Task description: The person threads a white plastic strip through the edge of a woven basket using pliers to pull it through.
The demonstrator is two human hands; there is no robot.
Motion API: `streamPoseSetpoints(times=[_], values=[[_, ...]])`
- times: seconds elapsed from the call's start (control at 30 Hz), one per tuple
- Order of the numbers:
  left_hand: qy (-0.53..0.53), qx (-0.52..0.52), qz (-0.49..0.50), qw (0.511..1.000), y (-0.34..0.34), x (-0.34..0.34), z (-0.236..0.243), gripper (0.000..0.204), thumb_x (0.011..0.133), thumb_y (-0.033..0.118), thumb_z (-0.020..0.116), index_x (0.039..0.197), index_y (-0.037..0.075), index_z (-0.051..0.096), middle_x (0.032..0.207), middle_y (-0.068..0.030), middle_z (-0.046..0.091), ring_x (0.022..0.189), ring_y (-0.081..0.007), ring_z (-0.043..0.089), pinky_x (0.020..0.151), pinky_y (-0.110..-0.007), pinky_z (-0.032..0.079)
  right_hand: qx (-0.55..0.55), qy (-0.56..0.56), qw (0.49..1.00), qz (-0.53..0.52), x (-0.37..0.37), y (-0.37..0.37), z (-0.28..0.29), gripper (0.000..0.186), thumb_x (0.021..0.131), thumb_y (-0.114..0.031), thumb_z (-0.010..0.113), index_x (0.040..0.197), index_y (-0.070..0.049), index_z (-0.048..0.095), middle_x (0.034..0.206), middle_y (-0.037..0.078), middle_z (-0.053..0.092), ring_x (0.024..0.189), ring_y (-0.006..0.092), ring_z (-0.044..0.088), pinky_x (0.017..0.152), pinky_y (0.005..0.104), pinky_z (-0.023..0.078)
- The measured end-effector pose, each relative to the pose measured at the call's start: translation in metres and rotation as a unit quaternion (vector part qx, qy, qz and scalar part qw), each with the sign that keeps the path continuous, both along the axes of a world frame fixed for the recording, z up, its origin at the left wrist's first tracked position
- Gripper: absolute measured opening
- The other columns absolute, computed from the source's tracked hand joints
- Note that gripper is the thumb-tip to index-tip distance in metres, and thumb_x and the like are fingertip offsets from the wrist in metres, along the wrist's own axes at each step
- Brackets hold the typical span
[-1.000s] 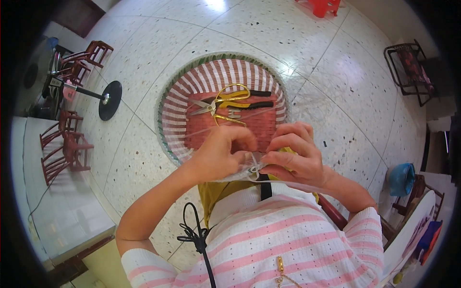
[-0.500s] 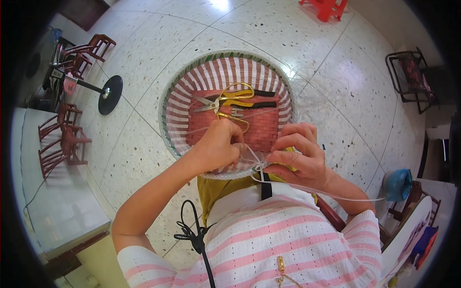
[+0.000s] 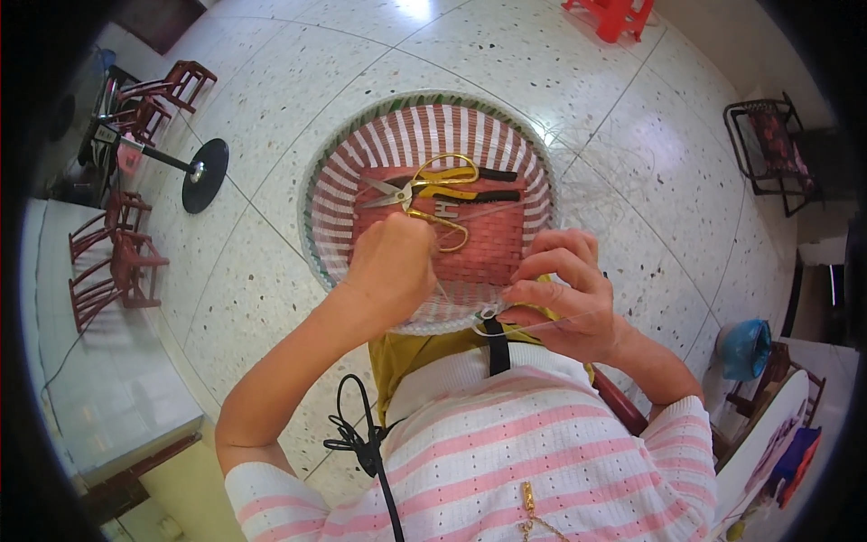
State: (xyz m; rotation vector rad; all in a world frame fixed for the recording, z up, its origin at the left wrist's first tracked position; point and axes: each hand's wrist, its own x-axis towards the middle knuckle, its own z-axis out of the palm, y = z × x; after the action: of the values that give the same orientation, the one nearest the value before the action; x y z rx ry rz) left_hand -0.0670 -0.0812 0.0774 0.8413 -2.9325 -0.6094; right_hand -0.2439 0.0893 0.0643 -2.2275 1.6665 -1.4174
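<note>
A round woven basket (image 3: 321,190) with red-and-white striped sides sits before me. Inside lie gold-handled scissors (image 3: 402,196), a yellow-and-black-handled tool (image 3: 479,195) and small silvery pieces beside them. My left hand (image 3: 388,271) is closed over the basket's near left part, pinching a thin clear strand that runs down toward the near rim. My right hand (image 3: 564,294) has bent fingers at that rim, thumb and fingertips pinching beside a small white loop (image 3: 489,313) of strand; exactly what lies between them is hard to make out.
A tangle of clear strands (image 3: 623,172) lies right of the basket. A black stand base (image 3: 204,175) and several wooden chairs (image 3: 135,266) are on the left; a red stool (image 3: 612,16), folding chair (image 3: 772,144) and blue container (image 3: 743,348) are around the top and right.
My left hand has risen and moved slightly left, its fist turning back-up and drawing the strand out from the rim. My right hand stays at the rim with little movement.
</note>
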Motion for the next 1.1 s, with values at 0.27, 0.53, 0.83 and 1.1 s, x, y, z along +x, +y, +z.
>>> streamPoseSetpoints(times=[0.27, 0.53, 0.83, 1.1], values=[[0.012, 0.038, 0.046, 0.998, 0.009, 0.015, 0.036, 0.022, 0.087, 0.018, 0.073, 0.085, -0.003, 0.071, 0.079, -0.0221, 0.067, 0.075, -0.0409, 0.066, 0.067, -0.044, 0.052, 0.019, 0.067, 0.998, -0.001, -0.001, 0.004, 0.012, 0.033, 0.069, -0.021, 0.085, 0.098, -0.013, 0.072, 0.104, 0.004, 0.064, 0.1, 0.0269, 0.059, 0.088, 0.042, 0.037], [0.273, 0.268, -0.019, 0.924, 0.037, 0.033, 0.037, 0.023, 0.089, 0.017, 0.072, 0.098, -0.003, 0.067, 0.092, -0.0191, 0.069, 0.088, -0.0325, 0.069, 0.075, -0.041, 0.055, 0.099, -0.17, 0.975, 0.103, 0.008, 0.022, 0.027, 0.025, 0.083, -0.01, 0.079, 0.107, -0.005, 0.071, 0.109, 0.012, 0.064, 0.094, 0.0249, 0.063, 0.077, 0.0348, 0.049], [0.203, 0.311, -0.057, 0.927, 0.033, 0.037, 0.032, 0.018, 0.084, 0.003, 0.068, 0.1, -0.004, 0.069, 0.093, -0.0119, 0.069, 0.083, -0.0169, 0.067, 0.074, -0.029, 0.054, 0.083, -0.487, 0.866, 0.081, 0.01, 0.027, 0.057, 0.015, 0.097, -0.003, 0.065, 0.108, 0.007, 0.062, 0.084, 0.011, 0.07, 0.071, 0.0126, 0.066, 0.063, 0.025, 0.052], [0.198, 0.329, -0.044, 0.922, 0.032, 0.031, 0.03, 0.014, 0.091, 0.0, 0.061, 0.101, -0.005, 0.07, 0.089, -0.0067, 0.066, 0.081, -0.0108, 0.063, 0.072, -0.026, 0.052, 0.374, -0.501, 0.777, 0.068, -0.009, 0.021, 0.085, 0.035, 0.107, -0.029, 0.05, 0.091, -0.001, 0.062, 0.051, 0.003, 0.057, 0.039, 0.006, 0.05, 0.035, 0.0209, 0.03]])
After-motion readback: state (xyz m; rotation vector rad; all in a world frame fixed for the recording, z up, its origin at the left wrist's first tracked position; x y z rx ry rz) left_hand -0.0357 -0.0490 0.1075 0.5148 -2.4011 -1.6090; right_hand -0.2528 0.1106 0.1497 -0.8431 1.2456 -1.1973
